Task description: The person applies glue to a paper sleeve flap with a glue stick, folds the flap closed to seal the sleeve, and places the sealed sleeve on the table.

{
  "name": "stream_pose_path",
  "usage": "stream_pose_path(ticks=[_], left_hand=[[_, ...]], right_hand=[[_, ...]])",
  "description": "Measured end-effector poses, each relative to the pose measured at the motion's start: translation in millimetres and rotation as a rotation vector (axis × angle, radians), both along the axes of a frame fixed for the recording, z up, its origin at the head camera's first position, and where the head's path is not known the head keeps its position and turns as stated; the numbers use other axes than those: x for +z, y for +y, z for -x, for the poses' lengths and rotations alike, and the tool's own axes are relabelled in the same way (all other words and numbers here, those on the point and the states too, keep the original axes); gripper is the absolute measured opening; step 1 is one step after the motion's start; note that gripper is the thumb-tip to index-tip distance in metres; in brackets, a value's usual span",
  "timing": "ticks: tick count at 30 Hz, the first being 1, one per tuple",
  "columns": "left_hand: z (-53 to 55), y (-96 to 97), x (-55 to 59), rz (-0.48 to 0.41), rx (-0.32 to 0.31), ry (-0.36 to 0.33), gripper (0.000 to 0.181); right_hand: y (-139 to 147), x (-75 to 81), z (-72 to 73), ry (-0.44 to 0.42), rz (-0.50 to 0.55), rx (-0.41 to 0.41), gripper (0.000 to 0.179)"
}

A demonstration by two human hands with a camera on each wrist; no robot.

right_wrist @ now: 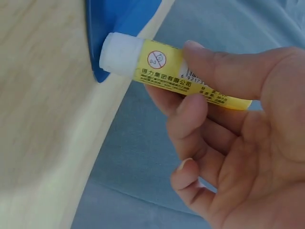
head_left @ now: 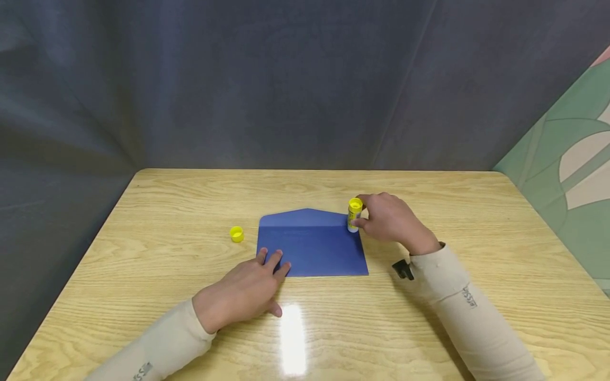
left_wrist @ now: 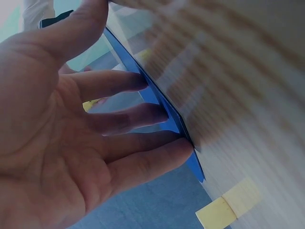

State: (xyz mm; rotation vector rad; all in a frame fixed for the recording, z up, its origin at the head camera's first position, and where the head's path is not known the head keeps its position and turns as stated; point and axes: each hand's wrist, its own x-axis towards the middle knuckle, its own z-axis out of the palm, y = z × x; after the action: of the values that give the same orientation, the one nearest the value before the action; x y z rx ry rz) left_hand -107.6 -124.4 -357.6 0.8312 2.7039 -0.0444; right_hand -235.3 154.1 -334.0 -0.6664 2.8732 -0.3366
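Note:
A blue envelope [head_left: 312, 251] lies on the table, its pointed flap [head_left: 305, 217] spread open toward the far side. My right hand [head_left: 388, 219] grips a yellow and white glue stick [head_left: 355, 216] between thumb and fingers. In the right wrist view the white end of the glue stick [right_wrist: 162, 67] meets the blue paper near the envelope's right corner. My left hand [head_left: 243, 288] rests its outstretched fingertips on the envelope's lower left corner. The left wrist view shows those fingers [left_wrist: 143, 157] straight along the paper's edge.
A yellow cap [head_left: 236, 234] stands on the wooden table [head_left: 167, 238], left of the envelope. Behind the table's far edge hangs a dark grey curtain [head_left: 286, 84]. A green patterned cloth [head_left: 572, 159] is at the right. A small black clip [head_left: 403, 270] sits at the right cuff.

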Motion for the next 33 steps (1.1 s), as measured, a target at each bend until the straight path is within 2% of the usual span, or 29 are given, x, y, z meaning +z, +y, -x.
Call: stream_pose_path(ticks=[4,7,11,15,22,27,33], left_hand=[[0.4,-0.4,0.3,0.002,-0.002,0.003,0.083],[0.7,-0.6,0.7,0.002,-0.005,0.006,0.083],[1.2,-0.3,1.0,0.004,0.003,0.005,0.083],[1.0,0.8,1.4,0.009,0.015,-0.005,0.084],[1.4,1.8,1.5,0.027,-0.002,0.015,0.084],[1.7,1.4,0.7,0.029,-0.01,0.034,0.084],[1.2,0.4,-0.6,0.025,-0.024,0.064,0.084]], right_hand=[[-3.9,4.4,-3.1,0.007,0.029,-0.009,0.023],[-13.8,5.1,-7.6,0.025,0.066,0.024,0.027],[-29.2,1.0,-13.9,0.059,0.1,0.084,0.028],[-41.6,-4.2,-19.7,0.074,0.119,0.105,0.028],[-60.2,-8.6,-29.4,0.084,0.149,0.162,0.044],[-72.8,-10.8,-33.5,0.083,0.179,0.189,0.039],[-83.0,-12.2,-35.2,0.09,0.163,0.199,0.037]])
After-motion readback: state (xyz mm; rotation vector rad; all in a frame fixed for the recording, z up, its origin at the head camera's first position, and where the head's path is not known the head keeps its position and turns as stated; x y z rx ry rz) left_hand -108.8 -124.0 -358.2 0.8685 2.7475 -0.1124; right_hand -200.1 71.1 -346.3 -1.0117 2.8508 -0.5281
